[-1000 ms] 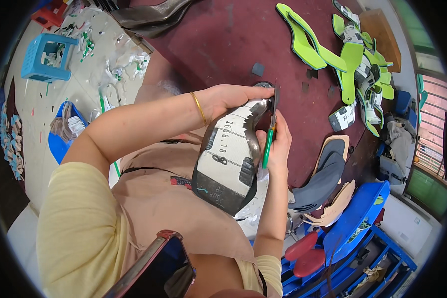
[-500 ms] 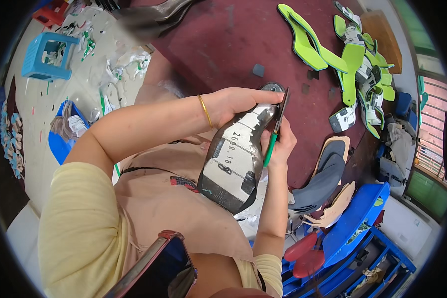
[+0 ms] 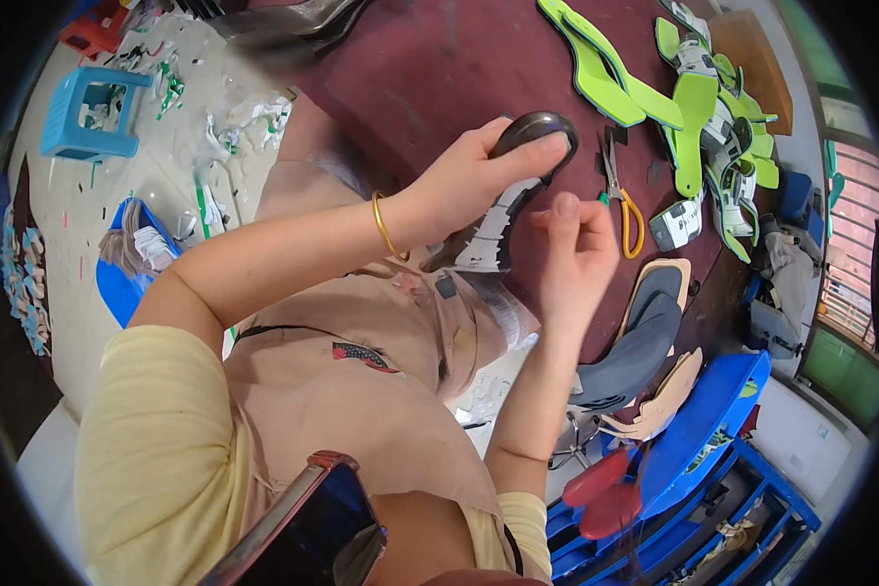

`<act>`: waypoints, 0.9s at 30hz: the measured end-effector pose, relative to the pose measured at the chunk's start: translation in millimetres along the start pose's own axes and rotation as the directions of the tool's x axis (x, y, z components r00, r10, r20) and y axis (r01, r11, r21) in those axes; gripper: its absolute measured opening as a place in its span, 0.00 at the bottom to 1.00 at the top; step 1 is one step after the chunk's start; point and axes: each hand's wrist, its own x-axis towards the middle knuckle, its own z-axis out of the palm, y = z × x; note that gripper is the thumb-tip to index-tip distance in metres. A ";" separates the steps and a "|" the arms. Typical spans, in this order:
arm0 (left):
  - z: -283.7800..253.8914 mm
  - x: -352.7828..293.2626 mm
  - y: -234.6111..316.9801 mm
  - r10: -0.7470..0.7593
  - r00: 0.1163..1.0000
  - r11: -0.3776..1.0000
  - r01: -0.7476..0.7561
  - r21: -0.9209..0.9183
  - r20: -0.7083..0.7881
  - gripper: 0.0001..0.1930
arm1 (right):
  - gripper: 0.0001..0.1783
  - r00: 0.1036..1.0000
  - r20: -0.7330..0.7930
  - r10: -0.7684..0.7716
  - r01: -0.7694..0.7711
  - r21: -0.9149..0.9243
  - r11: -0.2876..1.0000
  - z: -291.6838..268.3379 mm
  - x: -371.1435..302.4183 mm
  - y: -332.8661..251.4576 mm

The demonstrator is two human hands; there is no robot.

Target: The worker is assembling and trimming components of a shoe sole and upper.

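A dark, shiny shoe upper on a last [image 3: 542,125], with a white underside edged by toothed strips, is tilted above the maroon table. My left hand [image 3: 488,171] is closed round it, the thumb pressed along its dark rounded end. My right hand [image 3: 584,256] is just to the right of it, the fingers curled in and the thumb raised, with nothing visible in them. Beyond the right hand, a pair of scissors [image 3: 635,234] with orange and green handles lies on the table. The lower part of the shoe is hidden by my left hand and wrist.
Lime green insoles [image 3: 695,122] and wrapped white-and-black pieces are heaped at the far right. Grey padded pieces [image 3: 645,337] lie nearer, beside a blue tray [image 3: 701,444]. A dark leather shoe [image 3: 308,24] is at the top. Left are a blue stool [image 3: 63,112] and scraps. A phone [image 3: 327,518] hangs near my chest.
My right hand has let go of the scissors, which now lie on the table. My left hand has turned the shoe over, so its dark rounded end faces up and away.
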 end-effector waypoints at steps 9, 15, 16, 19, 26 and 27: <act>1.1 -12.2 2.5 0.173 0.985 0.976 -0.168 0.137 -0.025 0.15 | 0.14 0.998 0.039 0.058 -0.062 0.093 0.994 19.6 -1.3 -14.1; 2.6 -10.4 -1.8 0.297 0.955 0.937 -0.286 0.200 -0.027 0.17 | 0.09 1.000 0.005 0.024 -0.024 -0.001 1.000 18.1 -4.1 -11.9; 0.9 -9.8 -1.1 0.296 0.955 0.943 -0.288 0.169 -0.024 0.17 | 0.08 1.000 -0.006 0.001 -0.001 -0.036 0.999 18.0 -4.9 -12.1; -3.8 -9.7 2.8 0.217 0.976 0.976 -0.217 0.039 0.001 0.20 | 0.06 0.939 0.147 0.312 -0.343 0.489 0.802 8.6 -8.4 -7.2; -5.9 -13.0 15.1 -0.161 0.972 0.976 0.182 -0.119 0.171 0.26 | 0.04 0.969 0.097 0.227 -0.246 0.438 0.865 1.6 -24.5 16.0; -5.2 -13.1 13.5 -0.175 0.968 0.976 0.194 -0.096 0.178 0.26 | 0.04 0.992 -0.073 0.103 -0.081 0.254 0.964 4.1 -23.0 11.9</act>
